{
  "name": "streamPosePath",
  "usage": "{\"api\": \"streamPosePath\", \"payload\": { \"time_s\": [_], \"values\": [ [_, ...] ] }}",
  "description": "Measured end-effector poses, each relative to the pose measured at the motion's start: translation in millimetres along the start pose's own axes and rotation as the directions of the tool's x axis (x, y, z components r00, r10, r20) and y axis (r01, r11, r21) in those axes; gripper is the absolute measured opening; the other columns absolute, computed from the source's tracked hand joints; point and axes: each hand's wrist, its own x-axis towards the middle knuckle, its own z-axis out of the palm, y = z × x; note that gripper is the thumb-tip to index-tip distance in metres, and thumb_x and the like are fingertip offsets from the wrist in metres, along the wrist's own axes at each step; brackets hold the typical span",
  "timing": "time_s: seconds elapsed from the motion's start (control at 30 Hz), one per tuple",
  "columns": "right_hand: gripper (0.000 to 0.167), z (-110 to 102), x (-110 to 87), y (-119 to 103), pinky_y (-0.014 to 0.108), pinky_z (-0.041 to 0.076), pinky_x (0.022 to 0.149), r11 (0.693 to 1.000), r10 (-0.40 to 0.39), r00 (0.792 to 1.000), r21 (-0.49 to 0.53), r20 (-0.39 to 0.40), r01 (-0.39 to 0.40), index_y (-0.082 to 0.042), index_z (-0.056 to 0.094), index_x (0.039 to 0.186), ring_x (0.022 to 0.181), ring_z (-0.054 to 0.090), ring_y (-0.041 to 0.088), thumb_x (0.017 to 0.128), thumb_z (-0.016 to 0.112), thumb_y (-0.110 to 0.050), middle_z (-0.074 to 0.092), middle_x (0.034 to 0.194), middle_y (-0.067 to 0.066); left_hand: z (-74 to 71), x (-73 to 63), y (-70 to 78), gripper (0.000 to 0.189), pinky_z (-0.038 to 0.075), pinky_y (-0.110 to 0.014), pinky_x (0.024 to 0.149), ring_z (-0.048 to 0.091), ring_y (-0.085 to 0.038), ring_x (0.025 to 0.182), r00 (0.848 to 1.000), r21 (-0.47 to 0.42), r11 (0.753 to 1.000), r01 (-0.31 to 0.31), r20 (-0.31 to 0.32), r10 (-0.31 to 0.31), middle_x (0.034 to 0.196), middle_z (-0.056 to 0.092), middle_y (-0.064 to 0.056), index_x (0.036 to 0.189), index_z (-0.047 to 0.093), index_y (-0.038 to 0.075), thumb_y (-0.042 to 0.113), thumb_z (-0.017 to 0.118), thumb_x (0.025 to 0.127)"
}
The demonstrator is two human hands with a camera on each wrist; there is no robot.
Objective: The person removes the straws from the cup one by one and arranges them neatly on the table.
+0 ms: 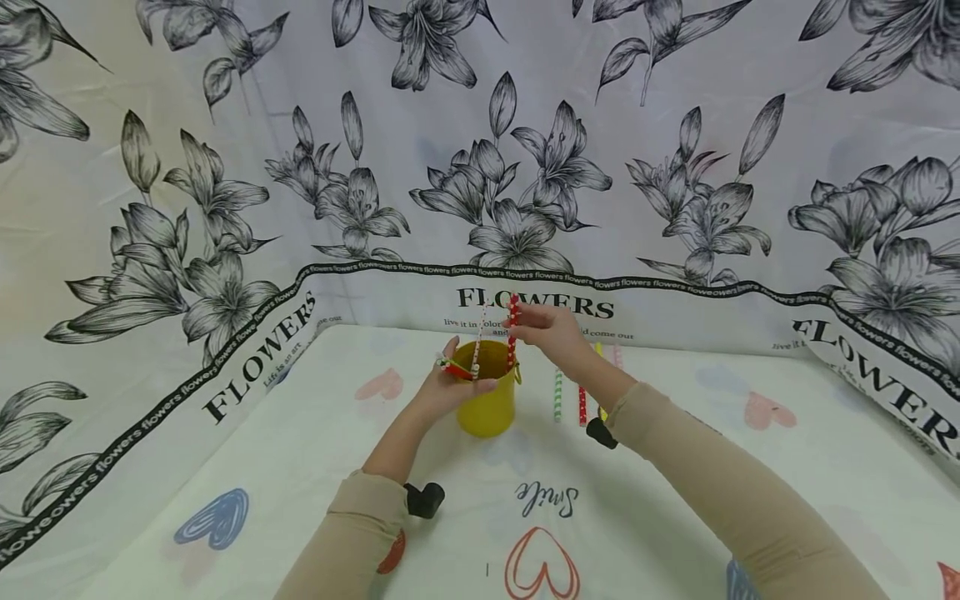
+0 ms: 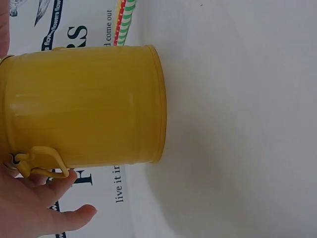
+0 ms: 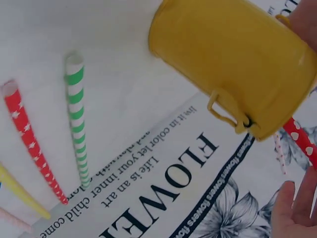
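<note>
Operator: What does the head view show?

Technician: The yellow bucket (image 1: 486, 415) is near the middle of the table (image 1: 420, 550). The left hand (image 1: 447, 390) grips it at the rim, thumb across the near side. The right hand (image 1: 553, 335) pinches the red straw (image 1: 513, 321) in a narrow grip; the straw's lower end is inside the bucket. A white spotted straw (image 1: 480, 337) also stands in it. A small red and green item (image 1: 457, 369) at the rim is too small to identify.

Operator: What does the left wrist view add?

Technician: The bucket's outer wall and a handle lug (image 2: 47, 158), with spread fingertips just beside the lug. The inside of the bucket is hidden here.

Operator: And the right wrist view?

Technician: It resolves patterns: white hearts on the held straw, beside the right hand's fingers; white stars on a second red straw (image 3: 33, 139) on the table. Near that lie a green striped straw (image 3: 77, 116), a yellow straw (image 3: 22, 191) and a pale pink straw (image 3: 14, 219), well apart from the bucket. How tightly the fingertips close on the held straw cannot be told here.
</note>
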Motion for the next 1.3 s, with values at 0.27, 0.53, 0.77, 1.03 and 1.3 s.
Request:
{"api": "streamPosePath", "payload": {
  "time_s": [0.27, 0.53, 0.77, 1.03, 1.3],
  "values": [
    [0.044, -24.4, -8.0, -9.7, 0.044, 0.048, 0.098, 0.987, -0.031, 0.991, 0.15, -0.126, 0.05, -0.006, 0.056, 0.135, 0.109, 0.063, 0.023, 0.093, 0.066, -0.008, 0.064, 0.124, 0.015, 0.1, 7.8, 4.6, 0.105, 0.026, -0.056, 0.112, 0.035, -0.038, 0.137, 0.998, 0.037, 0.998, -0.056, 0.029, 0.055, 0.15, 0.037, -0.019, 0.155, 0.015, 0.004, 0.03, 0.083, 0.078],
    [0.043, -45.6, -21.0, -16.2, 0.034, 0.053, 0.091, 0.967, -0.028, 0.981, 0.244, -0.191, 0.075, -0.006, 0.056, 0.135, 0.102, 0.065, 0.015, 0.093, 0.066, -0.009, 0.07, 0.111, 0.0, 3.9, 4.7, -0.6, 0.106, 0.024, -0.058, 0.111, 0.028, -0.04, 0.14, 1.0, 0.073, 0.997, -0.026, 0.008, 0.026, 0.154, 0.029, -0.021, 0.155, 0.017, 0.007, 0.04, 0.082, 0.077],
    [0.045, -67.6, -27.7, -19.8, 0.025, 0.055, 0.082, 0.933, -0.054, 0.966, 0.332, -0.254, 0.139, -0.004, 0.055, 0.136, 0.094, 0.066, 0.011, 0.093, 0.066, -0.007, 0.072, 0.102, -0.004, 4.1, 2.8, 3.2, 0.106, 0.023, -0.06, 0.111, 0.024, -0.04, 0.142, 1.0, 0.059, 0.998, 0.0, 0.015, 0.0, 0.156, 0.027, -0.018, 0.156, 0.014, 0.009, 0.04, 0.08, 0.079],
    [0.054, -88.6, -33.6, -14.3, 0.026, 0.057, 0.075, 0.933, -0.003, 0.969, 0.348, -0.246, 0.091, 0.0, 0.044, 0.143, 0.088, 0.066, 0.009, 0.094, 0.064, -0.009, 0.07, 0.099, -0.007, 2.8, 2.1, 3.1, 0.107, 0.022, -0.059, 0.112, 0.025, -0.039, 0.142, 1.0, 0.059, 0.998, 0.027, 0.012, -0.028, 0.155, 0.029, -0.017, 0.157, 0.013, 0.011, 0.04, 0.08, 0.079],
    [0.062, -107.2, -39.2, -3.5, 0.025, 0.058, 0.07, 0.959, 0.009, 0.958, 0.274, -0.285, 0.073, 0.005, 0.036, 0.146, 0.082, 0.066, 0.006, 0.094, 0.065, -0.011, 0.068, 0.097, -0.01, 3.8, 4.4, 1.9, 0.104, 0.021, -0.059, 0.112, 0.025, -0.038, 0.142, 1.0, 0.031, 0.999, 0.019, 0.02, -0.019, 0.154, 0.031, -0.017, 0.157, 0.012, 0.011, 0.036, 0.079, 0.081]
  ]
}}
